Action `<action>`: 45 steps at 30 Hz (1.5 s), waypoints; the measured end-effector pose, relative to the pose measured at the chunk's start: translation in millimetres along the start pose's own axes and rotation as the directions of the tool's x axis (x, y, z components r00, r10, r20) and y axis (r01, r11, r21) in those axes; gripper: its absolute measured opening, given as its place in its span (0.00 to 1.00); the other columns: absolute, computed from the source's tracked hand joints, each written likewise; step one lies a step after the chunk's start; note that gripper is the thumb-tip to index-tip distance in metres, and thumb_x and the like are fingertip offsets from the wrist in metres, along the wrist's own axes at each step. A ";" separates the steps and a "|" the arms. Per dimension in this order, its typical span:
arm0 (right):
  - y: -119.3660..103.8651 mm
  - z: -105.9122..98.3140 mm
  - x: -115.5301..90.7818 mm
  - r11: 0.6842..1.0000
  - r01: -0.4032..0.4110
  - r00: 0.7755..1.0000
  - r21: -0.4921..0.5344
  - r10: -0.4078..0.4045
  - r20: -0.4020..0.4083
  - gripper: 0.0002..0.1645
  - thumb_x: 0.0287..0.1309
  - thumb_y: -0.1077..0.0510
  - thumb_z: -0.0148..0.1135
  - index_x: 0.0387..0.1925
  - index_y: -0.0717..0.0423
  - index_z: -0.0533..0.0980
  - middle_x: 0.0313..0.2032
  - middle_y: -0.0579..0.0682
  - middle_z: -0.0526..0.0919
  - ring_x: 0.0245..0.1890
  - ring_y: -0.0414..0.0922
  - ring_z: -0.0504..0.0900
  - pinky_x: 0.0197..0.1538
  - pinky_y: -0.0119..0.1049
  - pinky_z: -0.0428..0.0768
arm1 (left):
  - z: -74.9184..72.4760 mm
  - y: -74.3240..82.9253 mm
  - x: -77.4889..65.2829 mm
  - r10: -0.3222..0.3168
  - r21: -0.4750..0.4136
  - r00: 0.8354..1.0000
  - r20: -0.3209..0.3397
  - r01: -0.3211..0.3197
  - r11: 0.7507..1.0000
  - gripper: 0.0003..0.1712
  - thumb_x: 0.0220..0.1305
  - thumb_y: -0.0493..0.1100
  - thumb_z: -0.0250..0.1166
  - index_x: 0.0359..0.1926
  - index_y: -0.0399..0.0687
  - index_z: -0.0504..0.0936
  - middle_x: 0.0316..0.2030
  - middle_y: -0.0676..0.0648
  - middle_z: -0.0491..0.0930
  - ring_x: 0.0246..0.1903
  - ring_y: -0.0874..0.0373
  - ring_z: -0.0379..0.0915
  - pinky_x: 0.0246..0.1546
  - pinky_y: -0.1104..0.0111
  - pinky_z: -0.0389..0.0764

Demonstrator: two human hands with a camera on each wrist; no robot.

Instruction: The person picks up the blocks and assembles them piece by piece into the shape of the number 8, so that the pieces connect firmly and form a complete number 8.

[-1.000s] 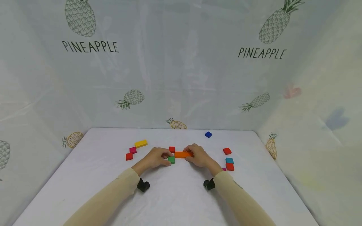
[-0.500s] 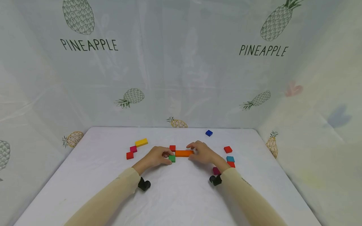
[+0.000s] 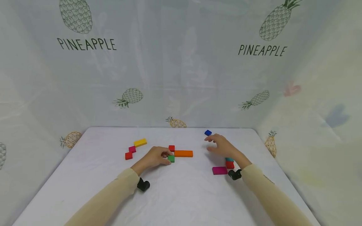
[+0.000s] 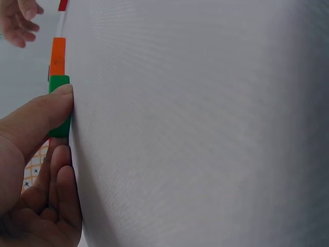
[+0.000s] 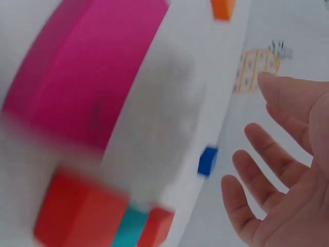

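My left hand (image 3: 154, 157) pinches a green block (image 3: 171, 159) between thumb and fingers on the white table. In the left wrist view, the thumb lies across the face of that green block (image 4: 59, 85). An orange long block (image 3: 183, 153) runs to the right from the green one's far corner, and a small red block (image 3: 171, 148) sits behind. My right hand (image 3: 223, 148) is over the right side of the table, holding nothing, fingers spread apart. Just beyond its fingertips lies a dark blue block (image 3: 208, 132). In the right wrist view, the blue block (image 5: 207, 160) appears left of the fingers.
A magenta long block (image 3: 219, 170) lies below the right hand, beside a red block (image 3: 230, 165) and a teal block (image 3: 229, 159). Yellow (image 3: 140, 142), pink (image 3: 132, 149) and red (image 3: 128, 156) blocks lie at left. A pineapple-print cloth (image 3: 175, 75) hangs behind the table.
My right hand has let go of the orange block and moved right and away from it, toward the blue block. The magenta block has come into fuller view. My left hand stays on the green block.
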State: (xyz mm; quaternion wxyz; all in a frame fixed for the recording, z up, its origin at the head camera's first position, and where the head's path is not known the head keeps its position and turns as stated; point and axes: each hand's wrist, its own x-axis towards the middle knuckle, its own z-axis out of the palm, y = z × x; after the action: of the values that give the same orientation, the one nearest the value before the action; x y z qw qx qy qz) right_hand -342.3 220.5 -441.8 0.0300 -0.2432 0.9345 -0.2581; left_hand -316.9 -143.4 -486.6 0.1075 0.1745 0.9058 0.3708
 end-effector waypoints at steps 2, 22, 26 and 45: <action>12.0 -7.3 -6.6 1.000 0.013 1.000 -0.008 -0.013 -0.016 0.25 0.70 0.58 0.69 0.65 0.60 0.78 0.59 0.64 0.81 0.59 0.65 0.77 0.60 0.61 0.80 | 0.9 -0.1 0.8 0.001 -0.002 1.000 0.002 -0.001 1.000 0.17 0.63 0.44 0.79 0.53 0.56 0.89 0.42 0.56 0.83 0.46 0.57 0.75 0.52 0.63 0.82; 98.3 -27.7 -48.4 0.999 0.004 1.000 0.048 -0.003 -0.018 0.26 0.69 0.64 0.69 0.66 0.61 0.76 0.59 0.61 0.80 0.57 0.62 0.82 0.58 0.57 0.84 | -0.1 -4.8 1.2 -0.019 0.021 1.000 -0.004 0.019 1.000 0.18 0.62 0.46 0.80 0.53 0.58 0.89 0.41 0.56 0.82 0.46 0.57 0.74 0.51 0.64 0.81; 103.8 -25.1 -48.2 0.999 0.011 1.000 0.042 -0.010 -0.025 0.25 0.69 0.65 0.69 0.66 0.60 0.77 0.59 0.60 0.81 0.57 0.61 0.82 0.59 0.57 0.84 | 0.1 -4.0 1.1 -0.014 0.027 1.000 -0.008 0.014 1.000 0.18 0.62 0.46 0.80 0.52 0.58 0.89 0.41 0.55 0.82 0.45 0.57 0.74 0.50 0.64 0.80; 102.8 -19.8 -47.7 1.000 -0.017 0.999 0.010 0.017 -0.032 0.20 0.69 0.66 0.68 0.61 0.58 0.80 0.55 0.56 0.83 0.56 0.58 0.81 0.60 0.58 0.83 | 0.5 -2.0 1.9 0.006 0.015 1.000 -0.001 -0.006 1.000 0.17 0.63 0.45 0.79 0.52 0.57 0.89 0.41 0.55 0.83 0.44 0.57 0.75 0.51 0.64 0.81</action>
State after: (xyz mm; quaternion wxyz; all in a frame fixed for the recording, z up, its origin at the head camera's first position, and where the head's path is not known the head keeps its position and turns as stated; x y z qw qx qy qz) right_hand -349.1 329.1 -479.2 0.0184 -0.2310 0.9357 -0.2661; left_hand -318.8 -143.6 -488.5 0.1044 0.1780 0.9080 0.3647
